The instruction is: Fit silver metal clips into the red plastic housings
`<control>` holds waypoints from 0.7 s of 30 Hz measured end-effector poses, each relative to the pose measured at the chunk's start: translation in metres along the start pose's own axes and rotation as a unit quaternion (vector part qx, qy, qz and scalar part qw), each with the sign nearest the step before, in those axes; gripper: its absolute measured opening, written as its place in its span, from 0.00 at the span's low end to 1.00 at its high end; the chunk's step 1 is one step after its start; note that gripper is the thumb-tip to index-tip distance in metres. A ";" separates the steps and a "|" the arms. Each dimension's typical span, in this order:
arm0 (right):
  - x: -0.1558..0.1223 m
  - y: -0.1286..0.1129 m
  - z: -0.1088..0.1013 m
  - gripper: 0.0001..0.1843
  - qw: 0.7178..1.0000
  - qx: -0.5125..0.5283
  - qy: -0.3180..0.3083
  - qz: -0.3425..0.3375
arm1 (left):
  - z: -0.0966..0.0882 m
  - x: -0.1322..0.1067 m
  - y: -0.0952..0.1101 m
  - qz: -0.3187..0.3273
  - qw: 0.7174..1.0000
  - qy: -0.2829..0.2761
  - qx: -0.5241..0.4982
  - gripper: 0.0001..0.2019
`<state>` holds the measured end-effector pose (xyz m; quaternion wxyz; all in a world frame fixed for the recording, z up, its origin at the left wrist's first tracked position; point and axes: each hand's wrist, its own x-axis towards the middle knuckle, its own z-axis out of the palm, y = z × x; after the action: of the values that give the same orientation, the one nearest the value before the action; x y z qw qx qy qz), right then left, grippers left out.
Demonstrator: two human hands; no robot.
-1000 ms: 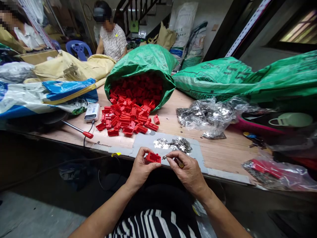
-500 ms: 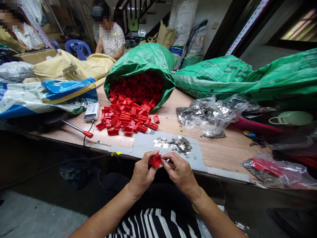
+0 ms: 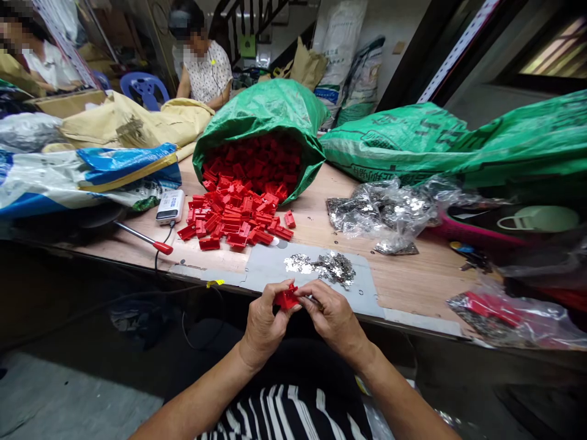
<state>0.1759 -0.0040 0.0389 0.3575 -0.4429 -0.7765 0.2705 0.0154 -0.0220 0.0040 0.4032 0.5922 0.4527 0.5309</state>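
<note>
My left hand (image 3: 265, 321) is closed around a small red plastic piece (image 3: 286, 299) held just in front of the table's near edge. My right hand (image 3: 332, 318) is pinched against the right side of that piece, with a thin metal tool or part partly hidden in its fingers. Just beyond both hands lies a small heap of shiny metal bits (image 3: 326, 266) on a grey sheet (image 3: 270, 263). Farther back a pile of red plastic pieces (image 3: 233, 217) spills from an open green sack (image 3: 270, 116).
A wooden table (image 3: 413, 281) carries clear bags of metal parts (image 3: 389, 211), a second green sack (image 3: 458, 143), a white device (image 3: 170, 206), a red-handled tool (image 3: 144, 238) and blue-white bags (image 3: 87, 177). Two other people (image 3: 204, 61) sit behind.
My hands have come together: the right hand moved left onto the red piece, and the left hand tilted the piece and drew it slightly down toward me.
</note>
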 end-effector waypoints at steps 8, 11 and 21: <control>0.001 0.017 -0.014 0.10 0.984 0.130 -0.011 0.125 | 0.001 0.001 0.002 -0.002 0.999 0.014 -0.031 0.17; 0.001 0.023 -0.010 0.10 0.977 0.159 -0.010 0.144 | 0.001 0.003 0.004 0.007 0.999 0.012 -0.033 0.17; 0.002 0.020 0.001 0.18 0.932 0.289 -0.081 0.202 | 0.002 -0.005 0.000 0.033 0.998 -0.026 -0.044 0.19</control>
<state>0.1840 0.0071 0.0243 0.3439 -0.4445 -0.5853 0.5844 0.0177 -0.0272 0.0024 0.4232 0.6019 0.3982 0.5478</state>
